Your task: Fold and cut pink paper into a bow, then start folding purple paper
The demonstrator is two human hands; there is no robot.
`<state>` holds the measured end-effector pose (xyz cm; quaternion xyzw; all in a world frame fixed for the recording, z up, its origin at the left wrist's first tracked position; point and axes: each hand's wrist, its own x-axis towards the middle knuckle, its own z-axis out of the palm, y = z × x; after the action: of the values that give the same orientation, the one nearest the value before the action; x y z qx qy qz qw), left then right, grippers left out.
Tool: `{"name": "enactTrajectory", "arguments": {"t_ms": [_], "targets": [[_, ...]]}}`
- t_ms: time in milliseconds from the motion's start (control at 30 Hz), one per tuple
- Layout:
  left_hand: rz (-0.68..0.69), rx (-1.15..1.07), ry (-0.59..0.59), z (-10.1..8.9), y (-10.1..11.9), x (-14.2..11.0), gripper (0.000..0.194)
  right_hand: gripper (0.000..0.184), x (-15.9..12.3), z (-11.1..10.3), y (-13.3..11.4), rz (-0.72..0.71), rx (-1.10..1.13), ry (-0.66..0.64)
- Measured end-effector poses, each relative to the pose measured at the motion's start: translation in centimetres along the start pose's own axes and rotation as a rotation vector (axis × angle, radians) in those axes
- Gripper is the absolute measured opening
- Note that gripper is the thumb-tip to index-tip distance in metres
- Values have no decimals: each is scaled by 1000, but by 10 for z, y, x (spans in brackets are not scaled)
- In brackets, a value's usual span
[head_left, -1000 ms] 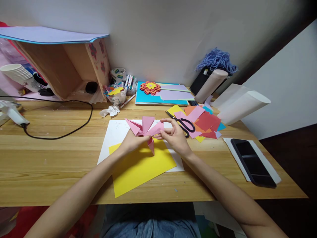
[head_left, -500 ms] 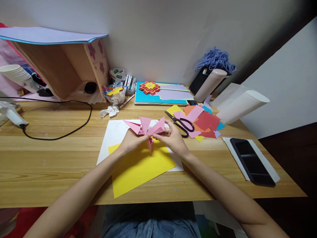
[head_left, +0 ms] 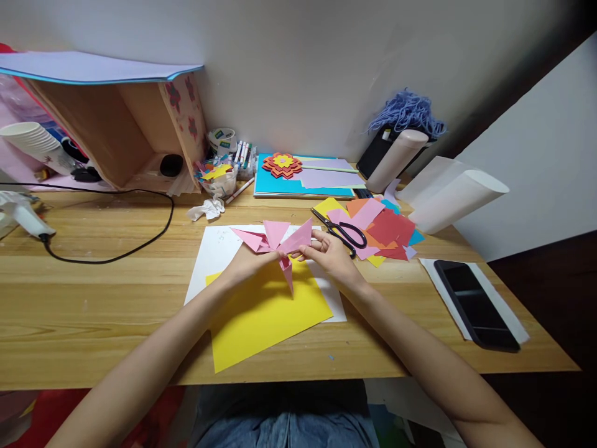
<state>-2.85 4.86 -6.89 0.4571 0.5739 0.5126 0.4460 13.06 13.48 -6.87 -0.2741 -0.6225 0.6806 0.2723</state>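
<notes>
A folded pink paper flower point(head_left: 276, 233) with several pointed petals is held above the work sheets. My left hand point(head_left: 247, 264) is closed on it from the left, the thumb near the flower's centre. From the right, my right hand point(head_left: 329, 254) pinches at the right petal, thumb in front and fingers partly behind. One petal points down toward me between the hands. Beneath lies a yellow sheet point(head_left: 268, 323), overlapping a white sheet point(head_left: 200, 274) on the wooden desk.
Black-handled scissors point(head_left: 347, 233) lie on coloured paper scraps point(head_left: 389, 227) to the right. Farther right is a phone point(head_left: 476, 305). A layered paper flower point(head_left: 282, 165) rests on a blue sheet at the back. A glue gun point(head_left: 25, 214) with a looping cable is at left.
My right hand has shifted its fingers along the right petal, closing in toward the centre and then drawing slightly outward. The lower petal has swung a little. My left hand keeps its hold.
</notes>
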Motion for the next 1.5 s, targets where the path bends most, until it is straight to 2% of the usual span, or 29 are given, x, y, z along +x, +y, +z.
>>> {"name": "enactTrajectory", "arguments": {"t_ms": [133, 400, 567, 700, 967, 1167, 1500], "targets": [[-19, 39, 35, -2, 1, 2, 23, 24, 1, -3, -4, 21, 16, -72], [-82, 58, -48, 1, 2, -1, 23, 19, -2, -4, -1, -5, -99, -43], [-134, 24, -54, 2, 5, -2, 19, 21, -3, 0, 1, -1, -141, -28], [-182, -20, -27, -1, 3, 0, 18, 23, -4, 2, -3, -18, -123, -74], [-223, -124, -17, -4, -4, 2, 23, 23, -6, 0, -1, -126, -144, -157], [-219, -173, -18, -3, -2, 2, 16, 28, -10, 0, -1, -216, -284, -123], [-245, -279, -14, -2, -2, 2, 14, 27, -11, 1, 2, -265, -305, -119]]}}
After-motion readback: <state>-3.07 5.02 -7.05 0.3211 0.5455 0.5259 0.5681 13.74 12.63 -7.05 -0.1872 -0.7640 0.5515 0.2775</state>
